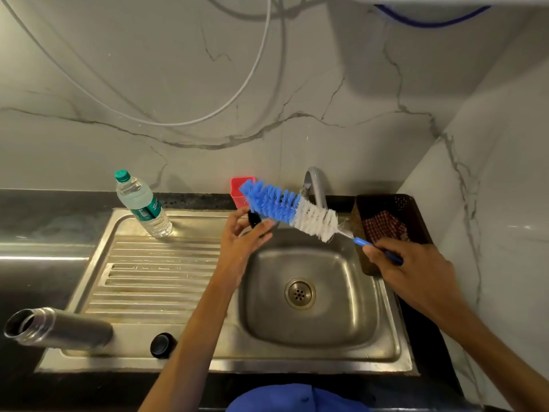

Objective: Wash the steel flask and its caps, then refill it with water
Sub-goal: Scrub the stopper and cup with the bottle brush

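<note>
The steel flask [59, 328] lies on its side at the sink's front left corner, its open mouth facing left. A black cap [162, 344] sits on the sink rim just right of it. My left hand [242, 233] holds a second small black cap [255, 219] above the basin's back left edge. My right hand [413, 263] grips the blue handle of a bottle brush [292, 210]. The brush's blue and white bristles lie against the cap in my left hand.
The steel sink [383, 316] has a ribbed drainboard on the left and a basin with a drain [300, 293]. A plastic water bottle [141, 205] stands at the drainboard's back. A grey tap [316, 185], a red cup [240, 191] and a dark basket holding a checked cloth [383, 226] line the back.
</note>
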